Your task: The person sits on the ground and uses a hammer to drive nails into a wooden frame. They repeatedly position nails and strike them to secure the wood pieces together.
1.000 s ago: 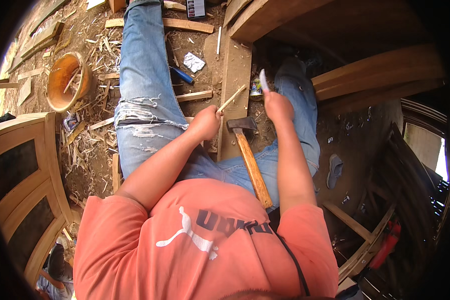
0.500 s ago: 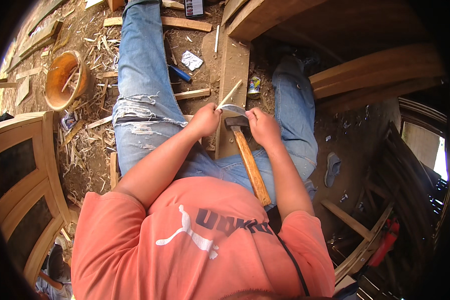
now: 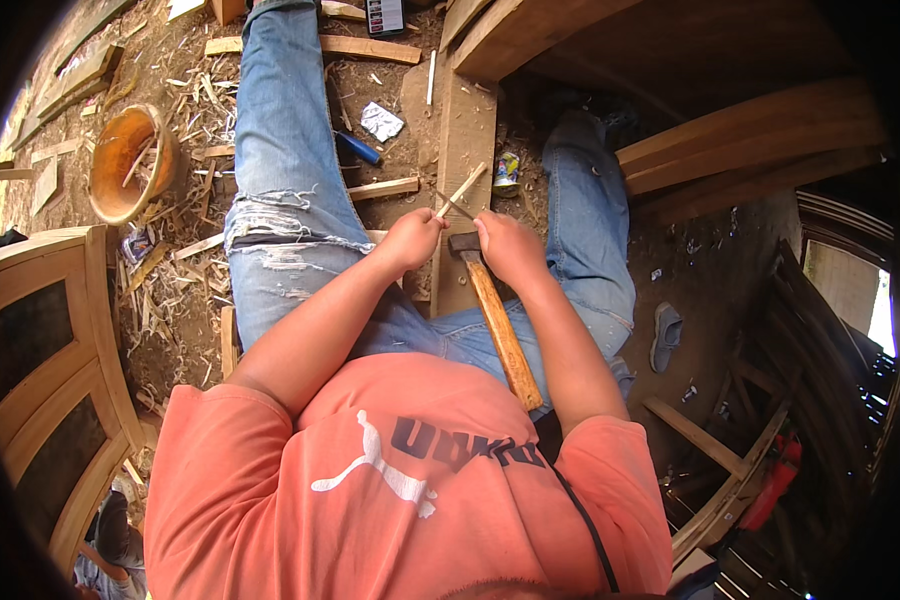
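Observation:
My left hand [image 3: 416, 238] is closed round the lower end of a thin, pale wooden stick [image 3: 467, 186], which slants up and to the right. My right hand [image 3: 510, 248] grips what looks like a knife; its narrow dark blade [image 3: 456, 206] lies across the stick just above my left fingers. The knife's handle is hidden in the fist. Under and beside my right hand rests a hammer [image 3: 500, 335] with a dark metal head and a worn wooden handle, lying across my jeans. Between my legs runs a wooden plank [image 3: 466, 125], beneath the hands.
Wood shavings and offcuts [image 3: 205, 100] litter the ground at the left, near an orange-brown bucket [image 3: 160, 190]. A blue-handled tool [image 3: 359, 148] and a small can [image 3: 507, 172] lie between my legs. A panelled wooden frame [image 3: 95, 300] stands left; thick timbers [image 3: 750, 140] stretch across the right.
My right hand has moved slightly left and turned, so the blade shows edge-on as a thin line instead of a broad grey curve. My left hand stays nearly in place.

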`<state>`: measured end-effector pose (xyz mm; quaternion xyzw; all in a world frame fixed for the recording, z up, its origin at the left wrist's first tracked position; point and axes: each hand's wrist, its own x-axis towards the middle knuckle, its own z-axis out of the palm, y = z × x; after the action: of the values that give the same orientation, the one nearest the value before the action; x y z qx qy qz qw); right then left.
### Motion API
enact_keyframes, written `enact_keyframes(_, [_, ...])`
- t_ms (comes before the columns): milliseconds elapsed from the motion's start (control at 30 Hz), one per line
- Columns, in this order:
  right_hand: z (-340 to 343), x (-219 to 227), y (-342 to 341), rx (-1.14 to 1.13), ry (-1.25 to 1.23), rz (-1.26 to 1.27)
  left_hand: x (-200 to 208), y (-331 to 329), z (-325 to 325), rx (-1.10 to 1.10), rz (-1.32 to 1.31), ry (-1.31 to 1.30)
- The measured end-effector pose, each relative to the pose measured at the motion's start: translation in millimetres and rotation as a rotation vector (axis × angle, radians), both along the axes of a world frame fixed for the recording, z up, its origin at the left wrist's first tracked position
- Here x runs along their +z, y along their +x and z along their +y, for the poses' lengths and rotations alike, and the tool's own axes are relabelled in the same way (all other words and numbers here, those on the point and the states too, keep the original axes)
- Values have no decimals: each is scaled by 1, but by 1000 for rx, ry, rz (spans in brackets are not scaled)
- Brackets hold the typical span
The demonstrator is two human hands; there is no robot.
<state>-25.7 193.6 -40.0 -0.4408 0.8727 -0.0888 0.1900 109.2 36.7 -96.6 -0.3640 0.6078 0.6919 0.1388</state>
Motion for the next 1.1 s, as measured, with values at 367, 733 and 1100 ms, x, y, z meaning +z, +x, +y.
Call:
enact_keyframes(367, [-39,5,-29,-150,340,10,7,-2,-3,2,-22,37])
enact_keyframes(733, [-46,16,-12,-86,399,-63,6,1,-5,39,-12,-3])
enact_keyframes(1100, [-41,5,-37,-163,434,-55,12,4,-7,-7,-22,-15])
